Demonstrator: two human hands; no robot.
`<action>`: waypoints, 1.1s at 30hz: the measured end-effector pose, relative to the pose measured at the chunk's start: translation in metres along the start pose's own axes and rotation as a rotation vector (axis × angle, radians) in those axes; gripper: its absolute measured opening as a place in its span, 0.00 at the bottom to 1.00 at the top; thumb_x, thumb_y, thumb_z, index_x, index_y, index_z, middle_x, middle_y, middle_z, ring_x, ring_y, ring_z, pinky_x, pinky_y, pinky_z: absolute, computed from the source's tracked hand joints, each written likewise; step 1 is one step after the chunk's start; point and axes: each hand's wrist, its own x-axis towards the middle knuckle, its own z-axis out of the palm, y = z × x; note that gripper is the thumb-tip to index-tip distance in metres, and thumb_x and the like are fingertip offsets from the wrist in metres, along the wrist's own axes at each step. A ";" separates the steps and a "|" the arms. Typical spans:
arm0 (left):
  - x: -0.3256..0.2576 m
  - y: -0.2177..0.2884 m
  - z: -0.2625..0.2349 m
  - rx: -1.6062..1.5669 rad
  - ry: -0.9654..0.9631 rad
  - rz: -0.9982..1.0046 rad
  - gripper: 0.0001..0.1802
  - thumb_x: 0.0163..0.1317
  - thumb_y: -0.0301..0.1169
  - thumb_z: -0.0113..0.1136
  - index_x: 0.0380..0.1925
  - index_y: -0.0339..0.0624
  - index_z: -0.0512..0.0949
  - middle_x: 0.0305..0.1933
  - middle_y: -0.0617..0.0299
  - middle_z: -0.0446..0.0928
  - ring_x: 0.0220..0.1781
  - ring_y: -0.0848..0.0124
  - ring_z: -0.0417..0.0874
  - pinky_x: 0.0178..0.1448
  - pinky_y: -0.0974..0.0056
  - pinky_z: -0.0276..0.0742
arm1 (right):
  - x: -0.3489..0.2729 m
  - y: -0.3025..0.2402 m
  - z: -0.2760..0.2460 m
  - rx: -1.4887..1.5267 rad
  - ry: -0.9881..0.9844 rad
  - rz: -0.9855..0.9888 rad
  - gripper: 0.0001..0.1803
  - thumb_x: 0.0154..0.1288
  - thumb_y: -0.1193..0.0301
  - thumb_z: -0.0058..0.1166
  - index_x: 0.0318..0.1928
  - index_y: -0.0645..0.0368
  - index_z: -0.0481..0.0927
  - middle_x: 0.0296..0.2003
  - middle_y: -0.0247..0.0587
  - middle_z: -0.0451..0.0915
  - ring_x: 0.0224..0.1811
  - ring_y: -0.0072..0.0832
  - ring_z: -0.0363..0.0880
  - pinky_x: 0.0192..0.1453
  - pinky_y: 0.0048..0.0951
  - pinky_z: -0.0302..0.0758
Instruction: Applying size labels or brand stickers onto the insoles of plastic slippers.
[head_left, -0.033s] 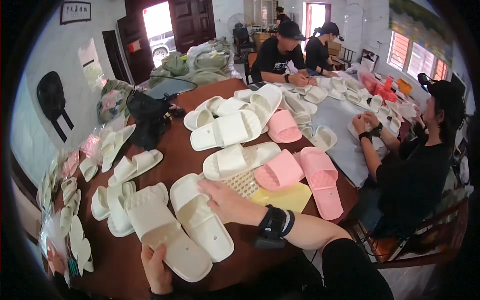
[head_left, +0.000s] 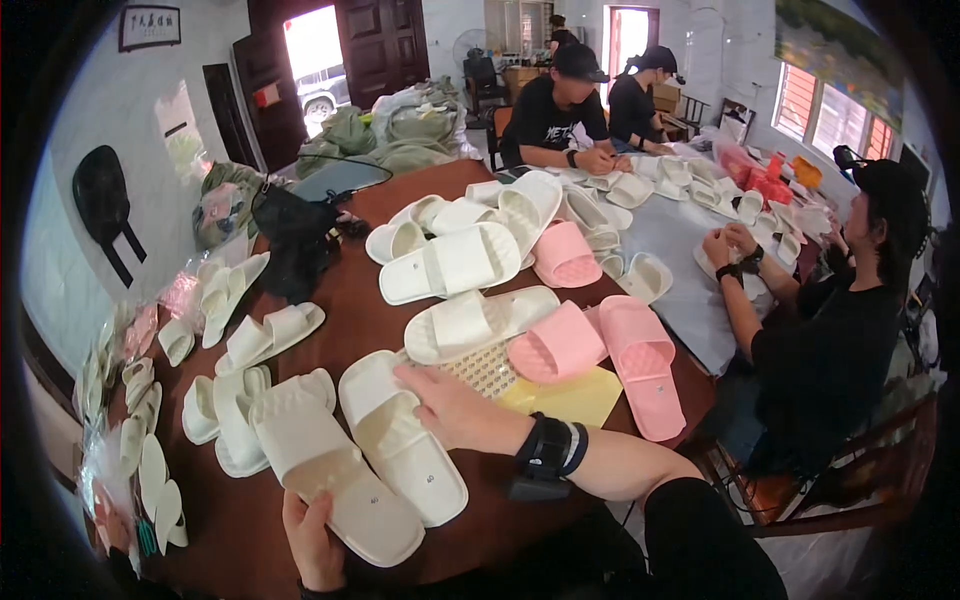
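Note:
Two white slippers lie side by side in front of me, toes pointing away. My left hand (head_left: 314, 538) is closed on the side edge of the left white slipper (head_left: 375, 515), thumb on top of the sole and the other fingers hidden beneath. My right hand (head_left: 455, 408) grips the right white slipper (head_left: 430, 480) at its strap, the fingertips partly out of sight. A small sticker shows on each heel. Beyond my right hand are a sheet of small stickers (head_left: 482, 370), a yellow sheet (head_left: 575, 398) and a pink slipper (head_left: 560, 342).
Another pink slipper (head_left: 642, 365) lies near the table's right edge. White slippers (head_left: 450, 262) are heaped farther back, and more lie along the left side by a black bag (head_left: 297, 235). Several people work around the grey table (head_left: 690, 300), one person (head_left: 830, 310) seated close on the right.

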 end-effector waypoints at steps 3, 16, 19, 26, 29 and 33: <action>0.006 -0.001 0.002 -0.007 -0.033 0.032 0.23 0.63 0.17 0.46 0.60 0.30 0.67 0.57 0.49 0.76 0.56 0.62 0.81 0.60 0.59 0.78 | 0.002 -0.006 -0.007 -0.022 -0.088 0.104 0.29 0.64 0.79 0.49 0.67 0.63 0.62 0.58 0.59 0.70 0.60 0.55 0.72 0.64 0.44 0.71; -0.038 -0.005 -0.008 1.078 0.108 0.639 0.34 0.63 0.21 0.59 0.69 0.33 0.61 0.73 0.41 0.59 0.73 0.47 0.63 0.71 0.51 0.64 | 0.002 0.000 -0.007 -0.006 -0.095 0.061 0.30 0.65 0.79 0.48 0.67 0.64 0.61 0.59 0.59 0.69 0.61 0.54 0.71 0.64 0.44 0.70; -0.059 -0.011 0.005 1.274 -0.023 0.807 0.34 0.60 0.23 0.62 0.68 0.35 0.64 0.73 0.41 0.60 0.73 0.42 0.60 0.73 0.45 0.59 | 0.001 0.000 -0.005 0.001 -0.085 0.070 0.29 0.65 0.79 0.48 0.67 0.64 0.62 0.59 0.59 0.69 0.62 0.54 0.71 0.64 0.44 0.71; -0.074 -0.018 0.024 1.545 -0.271 0.789 0.31 0.57 0.28 0.65 0.62 0.42 0.71 0.69 0.45 0.66 0.71 0.45 0.63 0.71 0.42 0.58 | -0.005 -0.008 -0.004 0.018 -0.065 0.097 0.28 0.65 0.79 0.47 0.67 0.64 0.63 0.60 0.61 0.71 0.63 0.54 0.71 0.65 0.44 0.70; -0.072 -0.018 0.030 1.583 -0.304 0.608 0.30 0.52 0.31 0.69 0.58 0.41 0.74 0.67 0.41 0.67 0.70 0.41 0.62 0.70 0.39 0.56 | -0.004 0.001 0.002 -0.001 -0.018 0.012 0.27 0.65 0.78 0.48 0.66 0.65 0.65 0.57 0.62 0.73 0.61 0.54 0.73 0.64 0.44 0.72; -0.057 -0.022 0.033 1.551 -0.297 0.655 0.26 0.53 0.31 0.69 0.54 0.42 0.77 0.69 0.48 0.68 0.69 0.45 0.65 0.70 0.42 0.58 | 0.000 0.004 -0.006 -0.014 0.014 -0.008 0.26 0.65 0.78 0.47 0.65 0.65 0.67 0.57 0.63 0.74 0.58 0.54 0.76 0.62 0.42 0.73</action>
